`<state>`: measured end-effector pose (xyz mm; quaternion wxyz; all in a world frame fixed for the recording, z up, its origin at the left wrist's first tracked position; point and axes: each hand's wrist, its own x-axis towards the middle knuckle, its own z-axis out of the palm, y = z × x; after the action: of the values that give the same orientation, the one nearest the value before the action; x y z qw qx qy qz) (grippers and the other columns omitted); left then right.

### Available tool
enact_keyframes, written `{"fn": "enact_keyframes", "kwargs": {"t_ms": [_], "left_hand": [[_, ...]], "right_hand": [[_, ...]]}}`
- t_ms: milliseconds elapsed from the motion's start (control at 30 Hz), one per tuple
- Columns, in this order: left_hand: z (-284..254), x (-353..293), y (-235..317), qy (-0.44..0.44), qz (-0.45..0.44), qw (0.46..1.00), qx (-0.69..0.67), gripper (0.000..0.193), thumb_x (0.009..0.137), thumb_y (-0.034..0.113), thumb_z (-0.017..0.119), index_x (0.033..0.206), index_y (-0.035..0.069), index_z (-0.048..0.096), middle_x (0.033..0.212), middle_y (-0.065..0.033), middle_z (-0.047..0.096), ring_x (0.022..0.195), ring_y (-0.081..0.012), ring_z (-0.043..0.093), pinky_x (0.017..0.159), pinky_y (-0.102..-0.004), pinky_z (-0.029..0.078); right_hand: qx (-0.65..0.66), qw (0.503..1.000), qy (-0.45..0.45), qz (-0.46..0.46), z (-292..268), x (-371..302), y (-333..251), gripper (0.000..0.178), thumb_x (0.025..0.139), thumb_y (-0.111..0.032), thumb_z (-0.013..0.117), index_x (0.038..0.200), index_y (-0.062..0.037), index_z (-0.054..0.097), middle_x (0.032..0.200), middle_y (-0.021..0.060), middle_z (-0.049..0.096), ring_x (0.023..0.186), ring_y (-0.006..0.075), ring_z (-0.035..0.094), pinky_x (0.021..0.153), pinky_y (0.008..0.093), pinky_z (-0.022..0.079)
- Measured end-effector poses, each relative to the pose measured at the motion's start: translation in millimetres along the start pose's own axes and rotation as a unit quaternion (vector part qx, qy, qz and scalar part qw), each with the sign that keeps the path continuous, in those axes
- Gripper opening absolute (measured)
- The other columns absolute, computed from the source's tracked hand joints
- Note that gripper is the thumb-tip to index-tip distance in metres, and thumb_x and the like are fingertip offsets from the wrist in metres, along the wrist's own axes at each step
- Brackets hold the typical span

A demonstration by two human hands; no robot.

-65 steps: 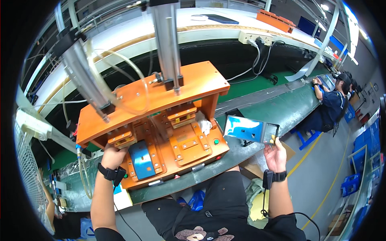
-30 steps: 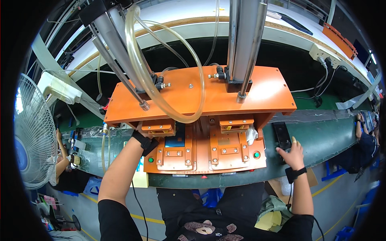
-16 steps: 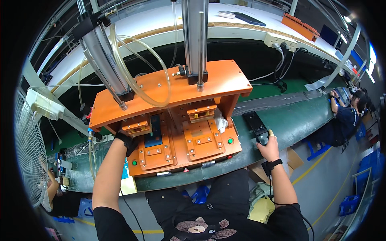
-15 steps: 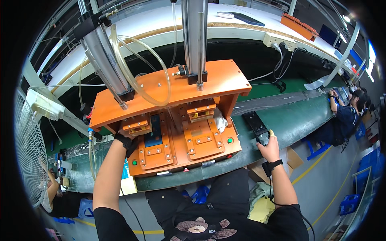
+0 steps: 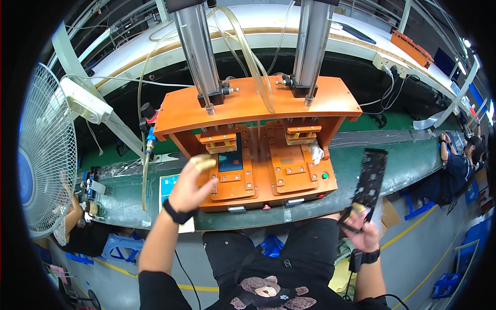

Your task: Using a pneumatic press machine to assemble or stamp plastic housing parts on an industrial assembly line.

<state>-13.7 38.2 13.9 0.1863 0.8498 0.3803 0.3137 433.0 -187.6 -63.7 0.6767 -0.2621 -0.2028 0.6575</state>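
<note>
The right hand (image 5: 364,235) pinches the near end of a black frame (image 5: 373,173), just past the worktop's (image 5: 408,155) front edge. The frame reaches up and away from the grip, its long axis running front to back with the far end leaning a little right; that end shows over the worktop, to the right of the press (image 5: 330,98) and apart from it. It looks lifted, though its height above the worktop cannot be told.

The left hand (image 5: 191,191) is spread and holds nothing that shows. It is at the press's front left corner, its fingertips near the blue panel (image 5: 230,163); whether they touch the press cannot be told. The panel lies in the left bed (image 5: 232,190), long axis also front to back, far end partly hidden by the left head (image 5: 219,139). So the left hand is by far the nearer to the panel, while the frame is on the right hand's side, closer to the right bed (image 5: 290,182) than to the left.

No label or writing on the frame, panel or press is readable. The shirt (image 5: 206,299) bears a bear print with a small pale mark, too fine to make out.
</note>
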Motion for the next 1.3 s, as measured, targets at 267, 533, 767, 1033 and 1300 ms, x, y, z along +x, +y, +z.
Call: {"fn": "enact_keyframes", "kwargs": {"t_ms": [267, 533, 767, 1033, 1300], "left_hand": [[57, -80, 95, -0.121, 0.163, 0.976, -0.084, 0.091, 0.063, 0.046, 0.088, 0.136, 0.008, 0.049, 0.142, -0.0224, 0.042, 0.133, -0.0470, 0.037, 0.109, -0.0555, 0.032], [50, -77, 65, -0.030, 0.172, 0.984, -0.028, 0.074, 0.063, 0.026, 0.086, 0.126, 0.007, 0.055, 0.126, -0.0133, 0.059, 0.121, -0.0350, 0.056, 0.102, -0.0488, 0.042], [17, -9, 12, -0.046, 0.077, 0.995, -0.040, 0.071, 0.063, 0.011, 0.082, 0.128, 0.005, 0.055, 0.126, -0.0158, 0.058, 0.117, -0.0341, 0.055, 0.100, -0.0388, 0.045], [10, 18, -11, -0.117, 0.067, 0.991, 0.014, 0.067, 0.065, 0.012, 0.078, 0.127, 0.004, 0.055, 0.123, -0.0174, 0.058, 0.115, -0.0351, 0.054, 0.102, -0.0402, 0.042], [8, 23, -15, -0.162, 0.088, 0.981, 0.057, 0.067, 0.064, 0.017, 0.079, 0.126, 0.005, 0.057, 0.121, -0.0163, 0.061, 0.115, -0.0337, 0.055, 0.101, -0.0419, 0.042]], "right_hand": [[0.086, 0.922, -0.262, 0.272, 75, 35, 136, 0.082, 0.073, -0.007, 0.074, 0.144, -0.0013, 0.034, 0.143, 0.0142, 0.044, 0.131, 0.0289, 0.045, 0.111, 0.0531, 0.032], [0.108, 0.892, -0.287, 0.332, 108, 74, 174, 0.085, 0.076, -0.024, 0.076, 0.146, -0.0033, 0.032, 0.143, 0.0154, 0.041, 0.131, 0.0280, 0.044, 0.114, 0.0443, 0.030], [0.024, 0.919, -0.282, 0.276, 102, 83, 174, 0.061, 0.099, -0.028, 0.053, 0.147, 0.0008, 0.029, 0.140, 0.0176, 0.047, 0.129, 0.0270, 0.048, 0.107, 0.0393, 0.038], [-0.127, 0.949, -0.182, 0.225, 51, 48, 158, 0.051, 0.098, -0.020, 0.053, 0.142, 0.0023, 0.039, 0.130, 0.0188, 0.056, 0.118, 0.0267, 0.057, 0.102, 0.0381, 0.043], [-0.141, 0.961, -0.117, 0.208, 21, 26, 154, 0.045, 0.098, -0.009, 0.052, 0.141, 0.0003, 0.042, 0.128, 0.0148, 0.059, 0.112, 0.0203, 0.060, 0.098, 0.0335, 0.046]]}}
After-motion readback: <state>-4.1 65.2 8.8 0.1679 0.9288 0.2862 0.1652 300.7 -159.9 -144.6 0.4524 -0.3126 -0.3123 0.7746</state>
